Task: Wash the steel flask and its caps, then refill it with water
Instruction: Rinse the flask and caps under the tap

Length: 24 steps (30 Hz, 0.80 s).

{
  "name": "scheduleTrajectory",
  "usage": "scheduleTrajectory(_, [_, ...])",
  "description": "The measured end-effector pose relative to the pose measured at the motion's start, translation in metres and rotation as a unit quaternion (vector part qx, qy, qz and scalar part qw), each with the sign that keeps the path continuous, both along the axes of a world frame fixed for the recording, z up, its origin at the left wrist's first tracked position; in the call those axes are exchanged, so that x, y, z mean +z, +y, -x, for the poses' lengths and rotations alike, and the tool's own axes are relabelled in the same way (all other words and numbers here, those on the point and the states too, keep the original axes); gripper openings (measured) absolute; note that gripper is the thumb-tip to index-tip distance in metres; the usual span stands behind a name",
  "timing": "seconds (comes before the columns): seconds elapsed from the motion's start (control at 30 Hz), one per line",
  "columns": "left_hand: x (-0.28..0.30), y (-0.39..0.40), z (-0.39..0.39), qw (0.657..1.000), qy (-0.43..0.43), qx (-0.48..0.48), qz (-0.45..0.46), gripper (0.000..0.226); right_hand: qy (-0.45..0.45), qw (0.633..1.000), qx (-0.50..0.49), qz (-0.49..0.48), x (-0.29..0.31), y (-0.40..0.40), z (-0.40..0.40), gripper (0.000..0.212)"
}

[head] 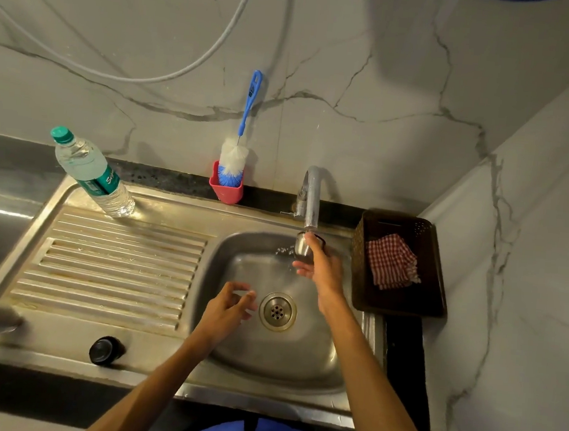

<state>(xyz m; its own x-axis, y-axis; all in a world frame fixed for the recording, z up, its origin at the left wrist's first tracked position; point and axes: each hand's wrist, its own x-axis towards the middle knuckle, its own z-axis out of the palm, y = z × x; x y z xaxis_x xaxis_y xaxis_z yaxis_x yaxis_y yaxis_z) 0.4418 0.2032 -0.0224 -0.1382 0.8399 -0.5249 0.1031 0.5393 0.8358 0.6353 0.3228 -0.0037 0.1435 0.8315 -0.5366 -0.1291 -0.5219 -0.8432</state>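
Steel cap (302, 248) gripped by right hand (323, 270) under tap (312, 197); left hand (230, 305) relaxed above sink (297, 364).

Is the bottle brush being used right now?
No. The bottle brush stands in its red holder against the wall, untouched by either hand.

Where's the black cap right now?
In the head view, the black cap sits on the sink's front ledge, lower left, below the ribbed drainboard and left of the left hand.
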Motion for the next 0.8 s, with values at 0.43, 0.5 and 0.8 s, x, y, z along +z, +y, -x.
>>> scheduleTrajectory(0.43, [0.006, -0.005, -0.004, 1.0, -0.004, 0.011, 0.005, 0.019, 0.173, 0.983, -0.017, -0.062, -0.006, -0.018, 0.012, 0.047])
scheduleTrajectory(0.5, [0.005, -0.006, -0.004, 1.0, -0.005, 0.015, 0.014, 0.019, 0.114, 0.99, 0.007, -0.083, -0.008, -0.017, 0.008, 0.062])
scheduleTrajectory(0.8, [0.005, -0.008, -0.001, 0.999, -0.006, 0.027, 0.023, 0.019, -0.175, 0.971, 0.05, -0.155, 0.003, -0.008, 0.02, 0.052])
